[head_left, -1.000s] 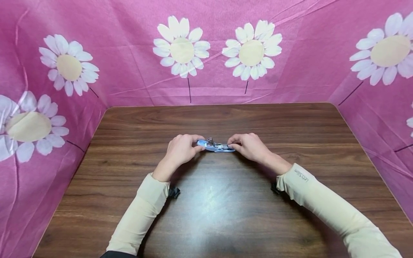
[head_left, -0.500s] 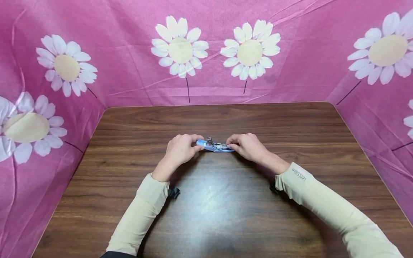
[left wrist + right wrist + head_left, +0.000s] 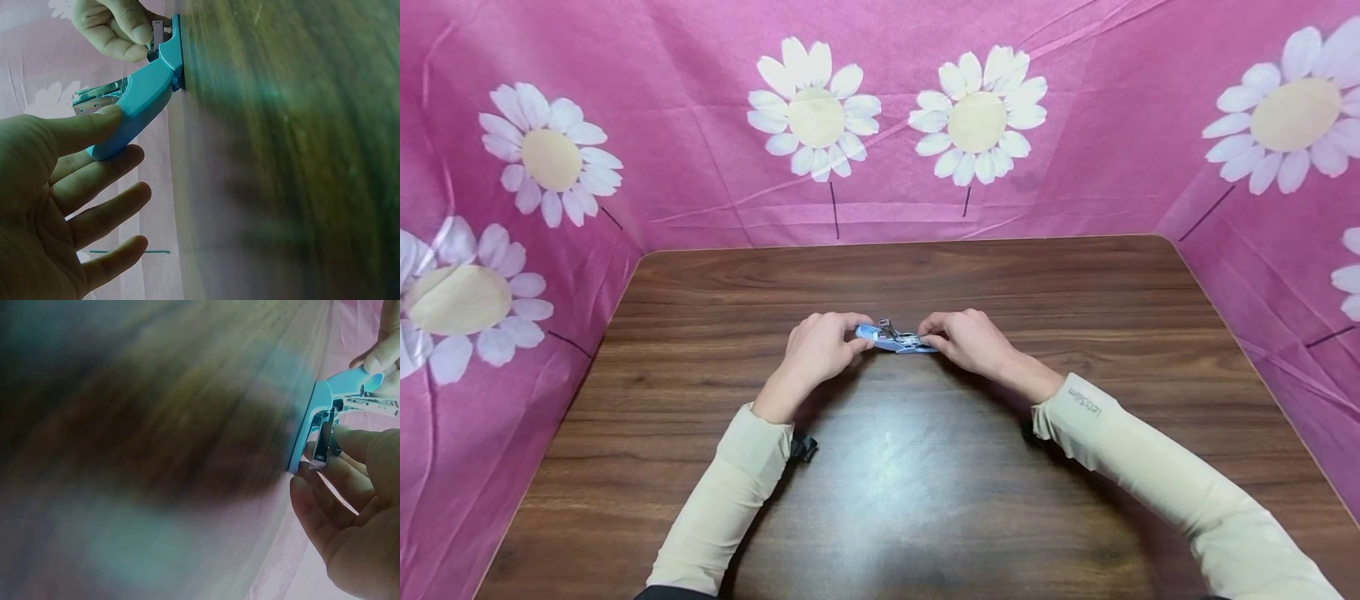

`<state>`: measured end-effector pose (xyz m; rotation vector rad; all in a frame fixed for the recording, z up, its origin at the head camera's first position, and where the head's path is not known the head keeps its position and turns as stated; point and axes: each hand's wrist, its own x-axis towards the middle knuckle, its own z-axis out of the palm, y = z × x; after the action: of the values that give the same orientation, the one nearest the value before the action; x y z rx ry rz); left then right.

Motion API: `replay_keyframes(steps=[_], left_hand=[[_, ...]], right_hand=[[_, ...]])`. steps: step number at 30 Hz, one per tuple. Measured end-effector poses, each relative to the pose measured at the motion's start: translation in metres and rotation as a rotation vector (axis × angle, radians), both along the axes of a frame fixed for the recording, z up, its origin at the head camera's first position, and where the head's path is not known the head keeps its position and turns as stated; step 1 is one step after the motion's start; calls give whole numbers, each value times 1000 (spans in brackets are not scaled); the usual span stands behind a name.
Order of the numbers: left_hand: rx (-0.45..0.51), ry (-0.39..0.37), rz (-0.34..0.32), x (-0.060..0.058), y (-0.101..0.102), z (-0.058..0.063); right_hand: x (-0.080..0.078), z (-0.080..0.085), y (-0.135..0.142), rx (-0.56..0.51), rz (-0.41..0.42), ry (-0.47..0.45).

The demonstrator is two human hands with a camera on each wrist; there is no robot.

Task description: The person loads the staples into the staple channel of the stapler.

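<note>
A light blue stapler (image 3: 889, 344) lies opened out near the middle of the table, its metal parts exposed. My left hand (image 3: 820, 346) pinches the raised cover at the left end between thumb and fingers. In the left wrist view that cover (image 3: 145, 94) slants up from the base, and the other fingers spread away from it. My right hand (image 3: 973, 342) is at the right end. Seen from the right wrist, its thumb and fingers pinch around the metal staple channel (image 3: 322, 440) just over the blue base (image 3: 302, 440). What its fingertips hold inside the channel is hidden.
The dark wood-grain table (image 3: 880, 500) reaches out around both arms. Behind it and along both sides hangs a pink cloth (image 3: 700, 125) with large white daisies. A black strap piece (image 3: 805, 448) shows beside the left cuff.
My right hand has slid slightly left along the stapler, toward its middle. The left hand keeps its pinch on the cover, and the stapler stays opened out. The head view has shifted slightly.
</note>
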<state>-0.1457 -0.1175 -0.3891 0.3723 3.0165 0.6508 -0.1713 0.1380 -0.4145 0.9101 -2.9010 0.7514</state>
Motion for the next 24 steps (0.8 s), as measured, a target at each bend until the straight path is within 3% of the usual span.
replay_keyframes(steps=[24], left_hand=[[3,0,-2,-1,1,-2]], right_hand=[[-3,-4,-1,-63,-25,-39]])
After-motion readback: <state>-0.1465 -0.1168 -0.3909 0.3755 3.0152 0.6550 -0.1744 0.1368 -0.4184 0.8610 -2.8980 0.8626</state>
